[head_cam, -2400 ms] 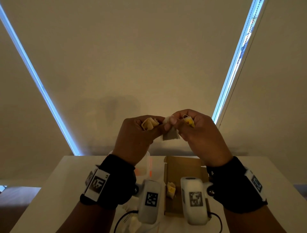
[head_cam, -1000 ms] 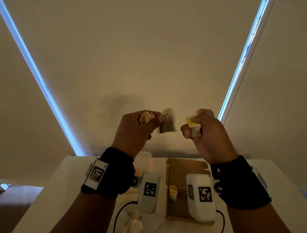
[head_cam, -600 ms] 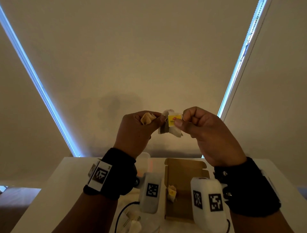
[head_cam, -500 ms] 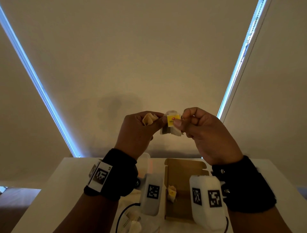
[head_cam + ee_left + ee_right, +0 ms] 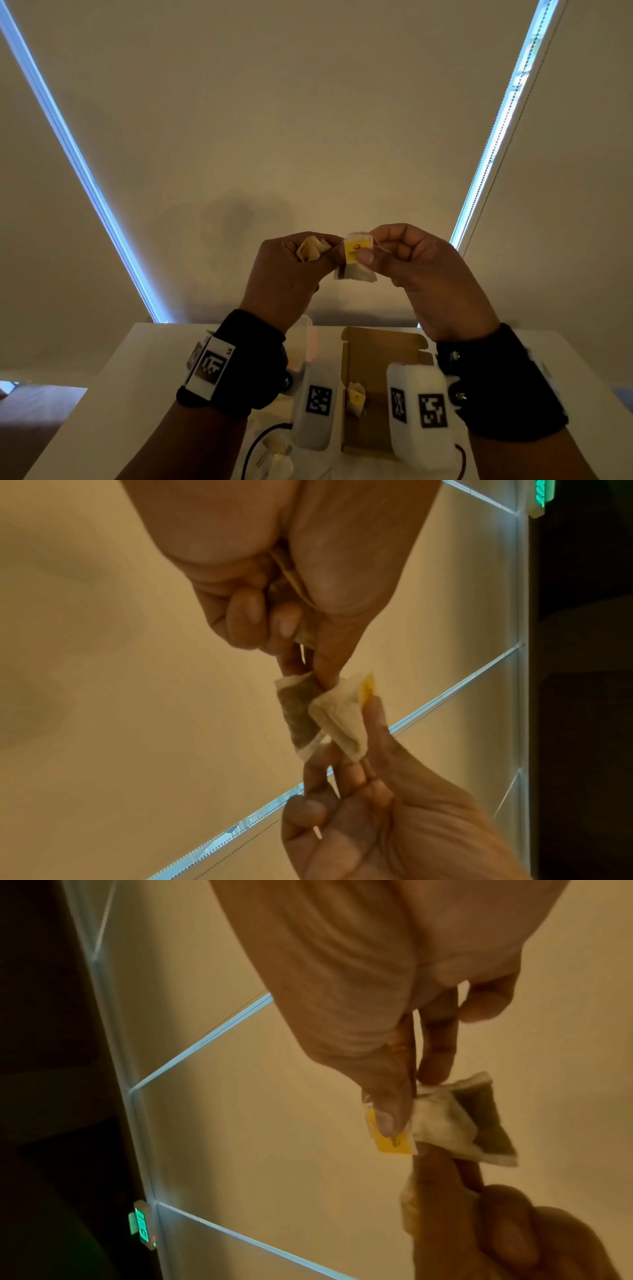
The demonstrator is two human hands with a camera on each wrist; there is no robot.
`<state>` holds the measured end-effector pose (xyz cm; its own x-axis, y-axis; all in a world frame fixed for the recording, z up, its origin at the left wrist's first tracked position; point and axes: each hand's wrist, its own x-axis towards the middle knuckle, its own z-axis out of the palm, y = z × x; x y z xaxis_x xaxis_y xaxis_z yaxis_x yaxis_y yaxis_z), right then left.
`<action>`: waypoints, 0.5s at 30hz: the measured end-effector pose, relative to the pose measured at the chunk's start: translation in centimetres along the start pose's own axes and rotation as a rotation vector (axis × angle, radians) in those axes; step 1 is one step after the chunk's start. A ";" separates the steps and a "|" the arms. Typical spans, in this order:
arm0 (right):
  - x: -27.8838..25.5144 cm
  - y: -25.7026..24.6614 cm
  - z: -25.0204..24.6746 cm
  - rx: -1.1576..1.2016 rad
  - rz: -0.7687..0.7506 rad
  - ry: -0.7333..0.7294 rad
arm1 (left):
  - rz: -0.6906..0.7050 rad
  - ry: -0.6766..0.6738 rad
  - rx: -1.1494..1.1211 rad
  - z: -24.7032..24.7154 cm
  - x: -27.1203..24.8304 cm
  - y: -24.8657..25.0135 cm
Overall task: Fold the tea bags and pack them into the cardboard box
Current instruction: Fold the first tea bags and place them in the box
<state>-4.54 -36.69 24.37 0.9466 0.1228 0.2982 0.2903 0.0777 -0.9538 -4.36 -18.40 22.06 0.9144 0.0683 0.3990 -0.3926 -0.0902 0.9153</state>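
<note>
Left hand (image 5: 284,274): pinches tea bag (image 5: 356,272), centre frame; crumpled bag tucked in palm.
Right hand (image 5: 421,270): thumb presses yellow tag (image 5: 358,251).
Cardboard box (image 5: 376,353): open below, head view only.

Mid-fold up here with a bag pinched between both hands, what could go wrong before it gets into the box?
1. The tea bag is pinched only by fingertips of the left hand and right hand; its fold may spring open.
2. The left hand also clutches a second bag; it might slip out.
3. The loose string could snag.
</note>
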 end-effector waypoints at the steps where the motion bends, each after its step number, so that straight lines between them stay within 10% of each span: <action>1: -0.1 0.1 0.1 -0.028 0.002 0.027 | -0.003 -0.011 -0.001 0.1 0.0 0.0; 15: -0.2 -0.1 -0.4 -0.200 -0.035 -0.015 | -0.002 0.035 0.043 -0.5 0.1 -0.5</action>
<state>-4.67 -37.10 24.44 0.9335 0.1384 0.3308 0.3469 -0.1158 -0.9307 -4.17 -17.89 21.67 0.9111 0.1028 0.3991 -0.3851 -0.1328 0.9133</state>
